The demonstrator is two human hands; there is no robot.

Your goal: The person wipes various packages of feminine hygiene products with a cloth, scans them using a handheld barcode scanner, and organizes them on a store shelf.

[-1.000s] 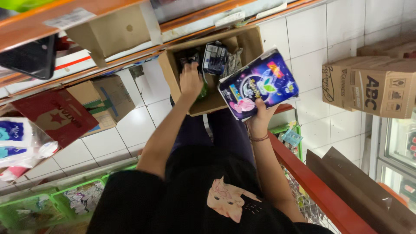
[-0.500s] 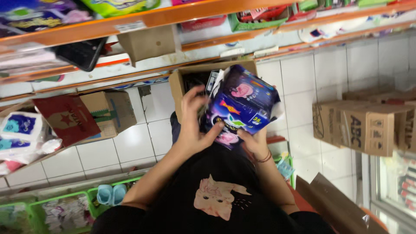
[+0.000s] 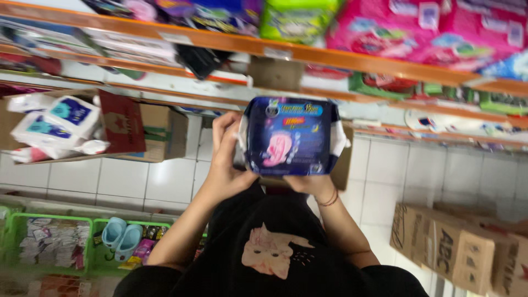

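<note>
Dark blue packet between both hands

Dark blue rectangular packet centre; pink packs on upper shelf; brown cartons lower right.

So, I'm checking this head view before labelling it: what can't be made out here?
- Right hand: mostly hidden behind the dark blue packet.
- Cardboard box behind the packet: contents hidden by it.
- Top-shelf packs: motion-blurred, cut by the top edge.
- Green basket: contents too small and blurred.
</note>
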